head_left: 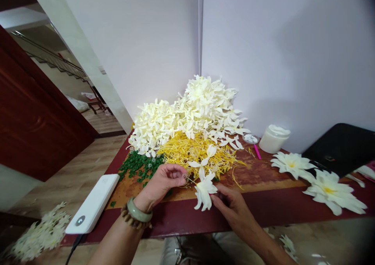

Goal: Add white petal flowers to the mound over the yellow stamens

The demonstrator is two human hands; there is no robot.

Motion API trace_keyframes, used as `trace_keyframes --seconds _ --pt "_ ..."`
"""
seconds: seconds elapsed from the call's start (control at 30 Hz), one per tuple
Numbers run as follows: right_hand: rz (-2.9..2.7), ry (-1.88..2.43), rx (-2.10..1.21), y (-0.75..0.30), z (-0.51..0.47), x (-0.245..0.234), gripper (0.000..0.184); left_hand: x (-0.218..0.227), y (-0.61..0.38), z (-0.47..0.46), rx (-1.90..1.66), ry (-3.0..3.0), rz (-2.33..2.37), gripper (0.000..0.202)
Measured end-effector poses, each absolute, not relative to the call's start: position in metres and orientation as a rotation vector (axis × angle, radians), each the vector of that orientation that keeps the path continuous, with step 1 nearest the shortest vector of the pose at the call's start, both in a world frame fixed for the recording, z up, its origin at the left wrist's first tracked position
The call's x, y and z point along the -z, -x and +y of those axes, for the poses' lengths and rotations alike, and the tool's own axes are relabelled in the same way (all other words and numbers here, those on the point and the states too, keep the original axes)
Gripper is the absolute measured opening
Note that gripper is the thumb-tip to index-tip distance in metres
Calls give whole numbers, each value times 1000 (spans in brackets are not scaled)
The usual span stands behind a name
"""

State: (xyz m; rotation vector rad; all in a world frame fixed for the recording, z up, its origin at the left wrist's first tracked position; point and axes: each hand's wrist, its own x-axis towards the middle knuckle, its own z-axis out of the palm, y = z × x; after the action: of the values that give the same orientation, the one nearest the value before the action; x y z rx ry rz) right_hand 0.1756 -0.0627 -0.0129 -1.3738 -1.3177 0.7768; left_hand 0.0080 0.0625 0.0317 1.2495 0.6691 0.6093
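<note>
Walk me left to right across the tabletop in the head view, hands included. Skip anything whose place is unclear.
White slab-shaped device, left hand, white flower, right hand, pink stick, white jar, front yellow-centred flower.

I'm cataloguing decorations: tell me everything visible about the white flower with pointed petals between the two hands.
The white flower with pointed petals looks artificial, perhaps fabric or foam. Its layered petals spread and curl, several drooping. A thin, pale stem runs from its left side to the bare left hand, which seems to pinch it; the bare right hand appears to touch its right edge. It is held tilted above the dark-red front edge of the table. Its centre is not visible.
</note>
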Motion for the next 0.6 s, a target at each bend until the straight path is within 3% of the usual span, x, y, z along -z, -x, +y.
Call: trace_keyframes --seconds 0.6 --pt "-1371 1424 -784 -178 -64 25 23 -30 -8 64 -612 -1279 662 19"
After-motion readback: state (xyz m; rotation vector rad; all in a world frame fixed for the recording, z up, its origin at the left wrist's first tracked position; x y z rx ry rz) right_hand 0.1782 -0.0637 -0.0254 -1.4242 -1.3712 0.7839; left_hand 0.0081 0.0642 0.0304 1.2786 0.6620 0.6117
